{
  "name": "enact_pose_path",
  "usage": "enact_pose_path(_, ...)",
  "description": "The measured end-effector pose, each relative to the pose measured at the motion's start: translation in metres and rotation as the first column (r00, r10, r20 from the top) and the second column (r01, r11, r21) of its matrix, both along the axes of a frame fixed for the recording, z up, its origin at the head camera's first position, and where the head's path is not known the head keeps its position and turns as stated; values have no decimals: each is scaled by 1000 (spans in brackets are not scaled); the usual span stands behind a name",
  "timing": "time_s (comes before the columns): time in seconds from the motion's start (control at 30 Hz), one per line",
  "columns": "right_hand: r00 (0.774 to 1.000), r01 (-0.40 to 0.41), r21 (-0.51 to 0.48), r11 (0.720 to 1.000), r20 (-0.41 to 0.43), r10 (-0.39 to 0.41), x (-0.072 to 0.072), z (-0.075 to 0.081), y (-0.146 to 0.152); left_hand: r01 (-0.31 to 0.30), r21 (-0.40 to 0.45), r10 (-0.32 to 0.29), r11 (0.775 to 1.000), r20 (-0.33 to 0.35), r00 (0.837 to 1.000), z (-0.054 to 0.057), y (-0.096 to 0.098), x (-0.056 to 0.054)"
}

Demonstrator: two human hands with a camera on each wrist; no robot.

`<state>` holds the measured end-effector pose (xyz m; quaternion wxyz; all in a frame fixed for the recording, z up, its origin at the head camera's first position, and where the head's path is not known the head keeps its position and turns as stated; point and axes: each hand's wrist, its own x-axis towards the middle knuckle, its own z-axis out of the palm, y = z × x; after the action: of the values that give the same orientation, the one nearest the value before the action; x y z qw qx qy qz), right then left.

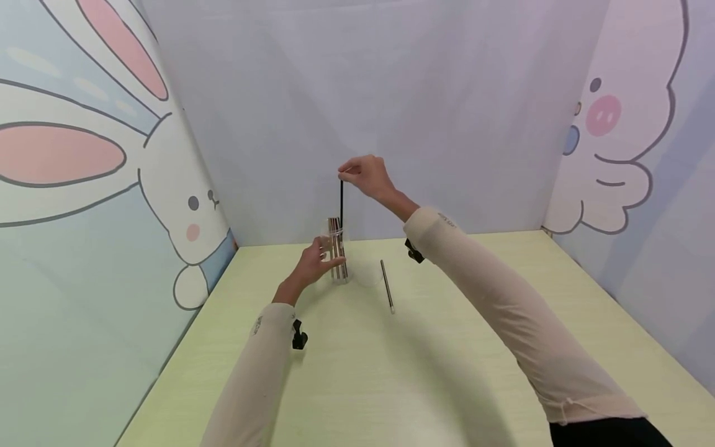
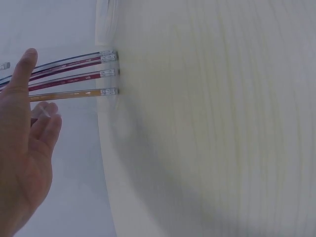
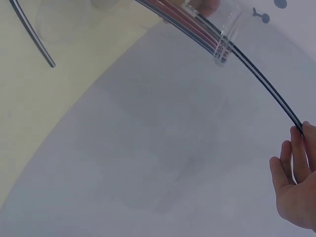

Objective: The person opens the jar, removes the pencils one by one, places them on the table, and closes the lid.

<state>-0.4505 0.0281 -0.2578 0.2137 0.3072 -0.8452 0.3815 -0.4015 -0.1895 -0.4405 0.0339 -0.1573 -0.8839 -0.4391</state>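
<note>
My left hand (image 1: pixel 313 264) holds a clear plastic tube-like container (image 1: pixel 342 279) upright on the table, thumb on one side and fingers on the other. Inside stand several striped pencils (image 2: pixel 74 79), red, orange and dark, with their eraser ends at the bottom. Above it, my right hand (image 1: pixel 368 176) pinches the top of a dark pencil (image 1: pixel 342 202) between thumb and fingertips. That pencil hangs nearly upright, its lower part inside the container's mouth, as the right wrist view (image 3: pixel 266 84) shows. The left hand's fingertips are partly hidden behind the container.
One more dark pencil (image 1: pixel 387 285) lies on the pale wooden table (image 1: pixel 447 347), right of the container. Between them is a clear round plastic piece (image 1: pixel 367 274), hard to make out. A plain backdrop (image 1: pixel 475 124) rises behind the table; printed side panels (image 1: pixel 112 298) flank it.
</note>
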Motion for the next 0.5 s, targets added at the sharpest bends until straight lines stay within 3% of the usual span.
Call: enact_pose_path(0.5, 999, 9, -60, 998, -31, -11, 1, 24, 11, 0, 2, 0, 1000, 5, 1000, 1, -1, 0)
